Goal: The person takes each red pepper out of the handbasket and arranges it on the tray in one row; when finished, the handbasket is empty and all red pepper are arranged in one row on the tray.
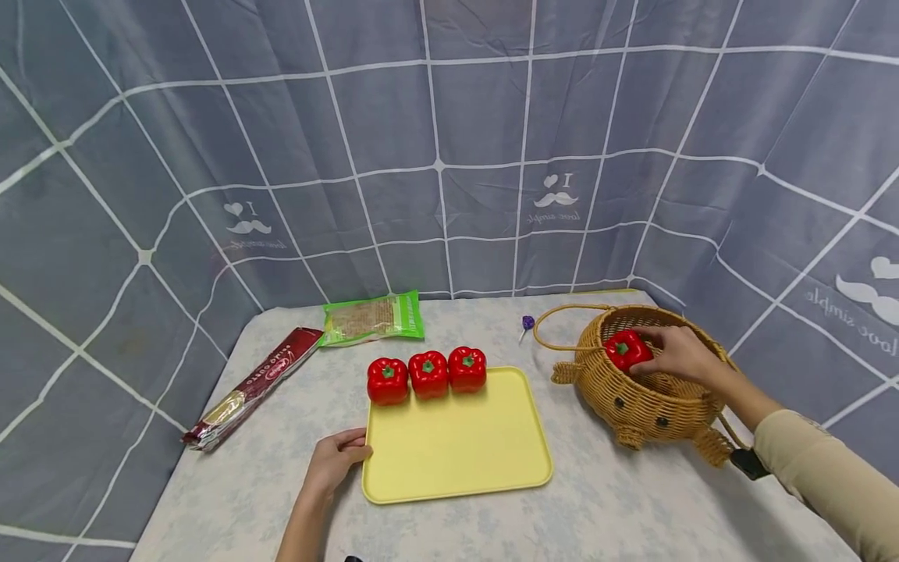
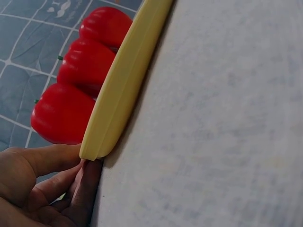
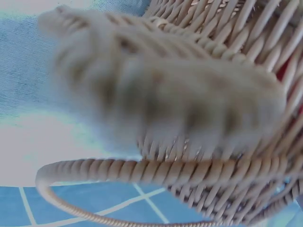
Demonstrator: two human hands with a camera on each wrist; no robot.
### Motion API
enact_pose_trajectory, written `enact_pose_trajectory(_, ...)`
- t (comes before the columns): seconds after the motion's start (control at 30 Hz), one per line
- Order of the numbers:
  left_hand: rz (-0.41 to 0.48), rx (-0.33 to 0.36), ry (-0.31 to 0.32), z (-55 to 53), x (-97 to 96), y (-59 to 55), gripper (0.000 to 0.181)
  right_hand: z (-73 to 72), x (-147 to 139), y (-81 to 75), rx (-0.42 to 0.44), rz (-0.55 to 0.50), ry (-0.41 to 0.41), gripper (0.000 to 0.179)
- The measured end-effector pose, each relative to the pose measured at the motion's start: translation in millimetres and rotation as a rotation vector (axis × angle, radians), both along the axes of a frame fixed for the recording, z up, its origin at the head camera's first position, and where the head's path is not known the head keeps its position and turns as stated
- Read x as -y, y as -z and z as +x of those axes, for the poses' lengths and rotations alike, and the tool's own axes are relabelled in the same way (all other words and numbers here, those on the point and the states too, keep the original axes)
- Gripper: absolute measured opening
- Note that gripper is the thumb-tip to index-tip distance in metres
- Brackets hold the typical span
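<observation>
In the head view my right hand (image 1: 680,355) grips a red bell pepper (image 1: 625,350) inside the mouth of a wicker basket (image 1: 605,390). The right wrist view shows mostly the basket's weave (image 3: 227,28) and handle; that hand is out of it. At the left side of a yellow tray (image 1: 456,453), my left hand (image 1: 333,462) pinches the rim. Three red bell peppers stand in a row along the tray's far edge: a left one (image 1: 388,382), a middle one (image 1: 428,376) and a right one (image 1: 467,370). The left wrist view shows the fingers against the tray's corner (image 2: 113,104).
A green-edged food packet (image 1: 372,319) lies at the back of the table. Left of the tray is a long dark red packet (image 1: 256,386). A purple lollipop (image 1: 527,322) lies near the basket's looped handle (image 1: 555,312). Grey checked curtains surround the table.
</observation>
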State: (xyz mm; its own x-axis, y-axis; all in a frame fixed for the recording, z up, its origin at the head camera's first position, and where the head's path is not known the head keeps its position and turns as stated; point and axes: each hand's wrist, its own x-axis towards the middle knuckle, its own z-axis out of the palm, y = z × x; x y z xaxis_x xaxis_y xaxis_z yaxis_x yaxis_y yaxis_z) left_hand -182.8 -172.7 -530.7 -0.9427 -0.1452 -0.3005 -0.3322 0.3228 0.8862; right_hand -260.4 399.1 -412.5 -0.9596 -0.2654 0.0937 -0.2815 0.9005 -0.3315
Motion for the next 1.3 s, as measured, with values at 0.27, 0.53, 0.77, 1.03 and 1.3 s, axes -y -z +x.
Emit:
enact_pose_trajectory(0.27,-0.009,0.005,0.01,2.4,1.6,-2.1,0.044,10.7,-7.7,-19.7,-0.053,-0.069,0.133,0.082)
enact_pose_trajectory(0.53,0.009,-0.038,-0.016,6.0,-1.8,1.9,0.04,15.2,-8.8,-39.7,-0.042,-0.167,0.204,0.082)
enact_pose_trajectory(0.77,0.021,-0.063,-0.02,8.4,-2.8,0.4,0.04,17.7,-0.8,-53.8,-0.04,-0.327,0.196,0.079)
enact_pose_trajectory(1.03,0.016,-0.065,-0.021,7.0,-3.6,0.9,0.04,17.8,17.5,-66.3,0.026,-0.506,0.208,0.077)
enact_pose_trajectory(1.3,0.016,-0.058,-0.019,7.5,-2.9,0.6,0.039,21.5,52.7,-66.0,0.093,-0.637,0.119,0.079)
